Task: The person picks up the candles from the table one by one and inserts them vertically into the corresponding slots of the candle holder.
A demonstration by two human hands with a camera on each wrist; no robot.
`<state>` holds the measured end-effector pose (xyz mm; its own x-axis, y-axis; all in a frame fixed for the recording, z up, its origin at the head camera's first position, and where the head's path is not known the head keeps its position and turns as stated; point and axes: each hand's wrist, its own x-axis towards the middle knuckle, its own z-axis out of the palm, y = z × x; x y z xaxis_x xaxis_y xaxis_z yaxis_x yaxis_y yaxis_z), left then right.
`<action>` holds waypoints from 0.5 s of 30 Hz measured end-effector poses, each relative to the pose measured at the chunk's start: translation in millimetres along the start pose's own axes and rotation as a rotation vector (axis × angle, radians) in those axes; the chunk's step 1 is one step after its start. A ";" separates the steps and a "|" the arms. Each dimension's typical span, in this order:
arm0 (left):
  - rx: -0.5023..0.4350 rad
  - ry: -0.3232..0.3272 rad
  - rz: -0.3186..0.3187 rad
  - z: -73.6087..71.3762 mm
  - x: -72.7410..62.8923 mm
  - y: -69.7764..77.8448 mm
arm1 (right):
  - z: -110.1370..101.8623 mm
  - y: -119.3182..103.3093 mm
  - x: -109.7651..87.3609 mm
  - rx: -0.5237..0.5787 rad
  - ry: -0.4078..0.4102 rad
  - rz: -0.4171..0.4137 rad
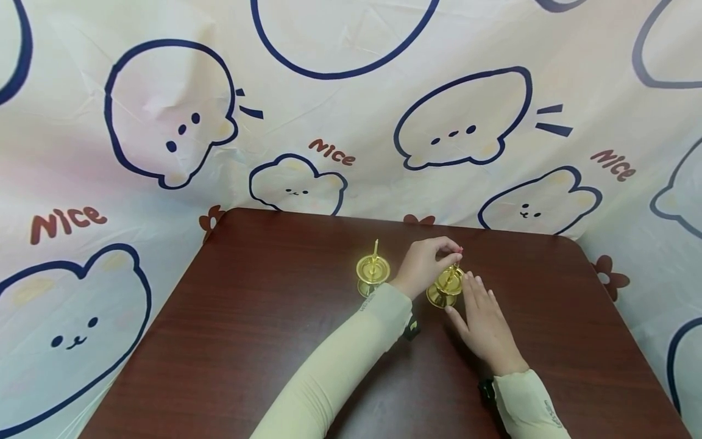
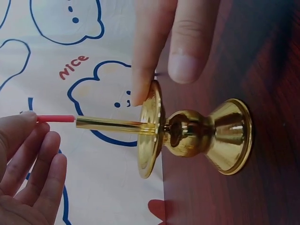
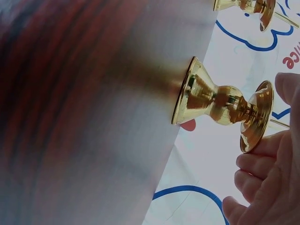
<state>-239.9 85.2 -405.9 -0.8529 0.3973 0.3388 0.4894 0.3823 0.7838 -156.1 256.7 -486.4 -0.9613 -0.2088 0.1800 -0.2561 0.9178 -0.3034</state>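
Observation:
A gold candlestick stands upright on the table, with a wide dish and a slender gold tube rising from it. My left hand reaches over it and pinches a thin red stick between thumb and fingertips. The stick's lower end meets the tube's top, in line with it. My right hand is beside the candlestick, fingers extended. In the left wrist view, one of its fingertips touches the dish's rim. To the left, a second gold candlestick carries a slender, pale-tipped upright piece.
The dark reddish-brown table extends around both candlesticks. Behind and beside it hangs a pale cloth printed with blue-outlined cartoon animals, flowers and the word "Nice". A dark band circles my left wrist.

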 end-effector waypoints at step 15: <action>0.074 0.012 0.001 5.1 -0.3 -1.2 | -2.1 -1.9 -0.2 0.008 0.006 0.002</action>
<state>-239.3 88.9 -409.6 -0.8546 0.3874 0.3459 0.5017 0.4432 0.7429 -155.2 255.7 -483.9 -0.9613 -0.2047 0.1846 -0.2547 0.9156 -0.3111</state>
